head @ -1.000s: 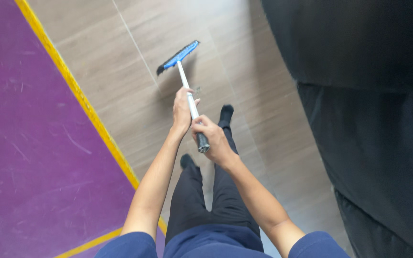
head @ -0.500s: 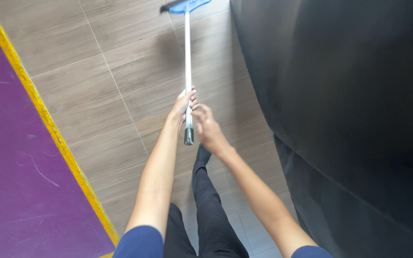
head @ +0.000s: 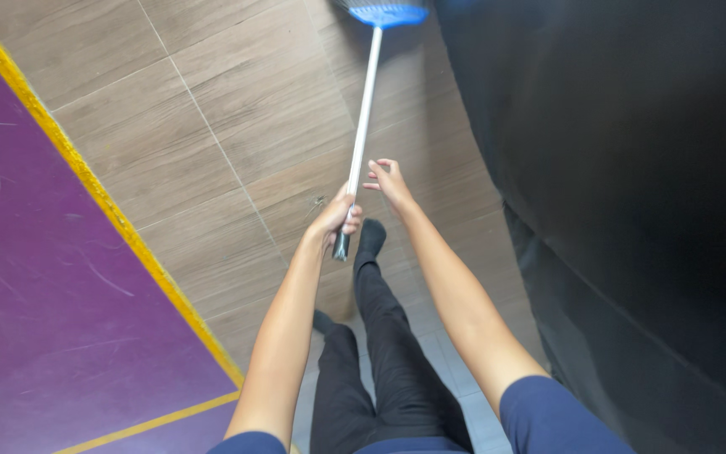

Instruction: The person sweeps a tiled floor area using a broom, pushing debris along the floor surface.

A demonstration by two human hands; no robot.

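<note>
The broom has a long, thin white pole with a dark grip cap at its near end and a blue head at the far end, partly cut off by the top edge of the view. It slants away over the brown tiled floor, head down by the black sofa's base. The near end sits in the closed left hand.

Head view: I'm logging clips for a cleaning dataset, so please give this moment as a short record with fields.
Left hand: closed around the lower end of the broom handle
Right hand: open, off the handle, fingers spread
Broom head: blue, at top edge, beside the black sofa
Floor: wood-look tiles
Mat: purple, yellow border, on the left
</note>
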